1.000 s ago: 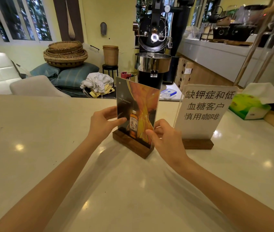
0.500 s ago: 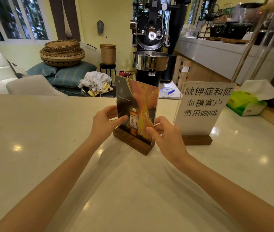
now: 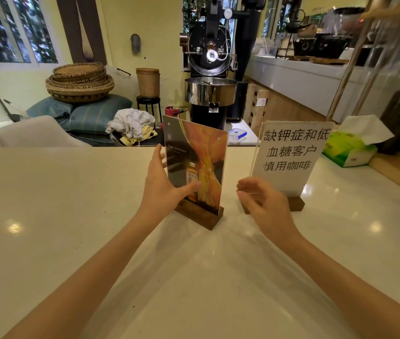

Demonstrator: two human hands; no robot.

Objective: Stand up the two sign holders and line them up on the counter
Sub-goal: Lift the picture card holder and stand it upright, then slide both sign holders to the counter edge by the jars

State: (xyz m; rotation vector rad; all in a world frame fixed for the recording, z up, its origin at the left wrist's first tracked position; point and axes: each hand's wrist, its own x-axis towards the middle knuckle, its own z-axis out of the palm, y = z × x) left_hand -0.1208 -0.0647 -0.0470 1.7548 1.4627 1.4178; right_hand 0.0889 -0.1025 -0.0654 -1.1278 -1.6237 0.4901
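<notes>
Two sign holders stand upright on the pale counter [image 3: 72,216], each an acrylic sheet in a dark wooden base. The orange poster sign holder [image 3: 201,155] is at the centre, turned at an angle. My left hand [image 3: 163,189] grips its left edge, thumb across the front and fingers behind. The white sign holder with black characters [image 3: 289,152] stands to its right, facing me. My right hand [image 3: 262,206] hovers between the two signs with loosely curled fingers, holding nothing, and covers the left part of the white sign's base.
A green tissue box [image 3: 350,150] sits on the counter at the right, beside a wooden ledge [image 3: 394,170]. Beyond the counter's far edge stand a black coffee roaster [image 3: 211,81], stacked woven baskets [image 3: 80,81] and a chair.
My right hand has let go of the orange poster sign's right edge and drawn back to the right. My left hand still holds the sign, which is turned a bit more edge-on.
</notes>
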